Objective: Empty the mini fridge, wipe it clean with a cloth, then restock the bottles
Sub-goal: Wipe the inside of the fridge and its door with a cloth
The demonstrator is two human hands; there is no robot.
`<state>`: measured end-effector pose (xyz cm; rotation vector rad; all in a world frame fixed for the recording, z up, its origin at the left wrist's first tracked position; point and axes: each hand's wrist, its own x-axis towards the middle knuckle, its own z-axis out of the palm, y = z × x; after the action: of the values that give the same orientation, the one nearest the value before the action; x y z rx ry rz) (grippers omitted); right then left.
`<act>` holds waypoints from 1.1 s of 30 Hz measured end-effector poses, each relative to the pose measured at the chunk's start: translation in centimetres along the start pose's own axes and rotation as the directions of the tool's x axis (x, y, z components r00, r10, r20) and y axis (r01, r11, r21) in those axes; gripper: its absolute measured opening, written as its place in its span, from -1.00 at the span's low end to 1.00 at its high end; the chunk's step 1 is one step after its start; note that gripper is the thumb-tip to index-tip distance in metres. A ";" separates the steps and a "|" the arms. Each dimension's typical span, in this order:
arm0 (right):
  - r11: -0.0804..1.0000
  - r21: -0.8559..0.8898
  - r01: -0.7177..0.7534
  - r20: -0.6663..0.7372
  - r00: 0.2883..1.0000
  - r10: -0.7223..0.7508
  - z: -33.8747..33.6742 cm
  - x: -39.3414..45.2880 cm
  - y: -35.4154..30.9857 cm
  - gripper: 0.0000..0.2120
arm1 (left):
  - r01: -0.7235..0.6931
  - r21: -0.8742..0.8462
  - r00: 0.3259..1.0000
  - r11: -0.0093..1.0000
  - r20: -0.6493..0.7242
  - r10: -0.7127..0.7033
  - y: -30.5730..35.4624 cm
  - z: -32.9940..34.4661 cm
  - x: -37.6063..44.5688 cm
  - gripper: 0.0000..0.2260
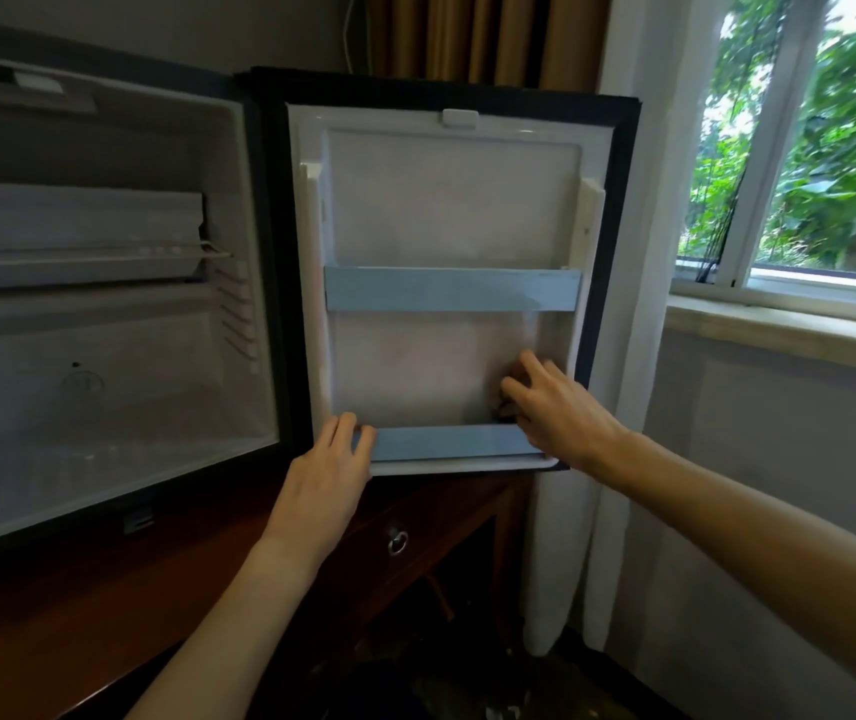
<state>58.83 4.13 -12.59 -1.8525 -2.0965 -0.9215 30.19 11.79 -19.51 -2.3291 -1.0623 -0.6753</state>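
Our left hand (330, 462) gripped the lower door rail (454, 442); our right hand (553, 407) pinched a dark cloth (506, 407). Hard pressing could have popped the rail loose.

The mini fridge (104, 304) stands on a desk (78, 605), door (446, 226) swung right toward the window (805, 148).

Daylight from the white-framed glass window (800, 148) on the right; dim dark-brown wooden cabinet (78, 615) near left; soft blur, wide-angle edge bending.
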 end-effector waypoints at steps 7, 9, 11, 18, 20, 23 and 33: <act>0.977 0.156 0.146 -0.123 0.984 -0.128 0.9 5.7 -7.4 -0.77 | 0.041 0.022 0.999 0.999 0.011 -0.041 0.4 0.3 0.2 -0.49; 0.957 0.182 0.227 -0.145 0.969 -0.202 1.0 7.7 -10.2 -0.76 | 0.050 0.032 0.999 0.998 0.019 -0.050 0.4 0.4 0.1 -0.49; 0.943 0.186 0.276 -0.138 0.958 -0.253 1.1 8.8 -11.9 -0.70 | 0.051 0.040 0.998 0.998 0.025 -0.052 0.3 0.5 0.1 -0.49; 0.972 0.124 0.201 -0.130 0.974 -0.185 1.4 6.2 -8.4 -0.72 | 0.023 0.020 1.000 1.000 0.003 -0.024 0.2 0.4 0.1 -0.51; 0.983 0.086 0.160 -0.103 0.983 -0.151 1.1 4.5 -5.5 -0.69 | 0.023 0.010 1.000 1.000 -0.002 -0.023 0.1 0.5 0.1 -0.52; 0.998 0.027 0.056 -0.062 0.997 -0.054 0.2 2.1 -1.3 -0.63 | 0.023 -0.001 1.000 1.000 -0.008 -0.023 0.1 0.6 0.1 -0.54; 0.998 0.067 0.013 -0.142 0.990 -0.003 -0.3 4.8 -3.9 -0.70 | 0.071 0.035 0.997 0.997 0.032 -0.073 0.6 1.0 0.4 -0.44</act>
<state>54.11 7.80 -11.08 -1.6942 -2.0258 -0.9424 31.14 12.27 -20.17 -2.2898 -1.1685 -0.6421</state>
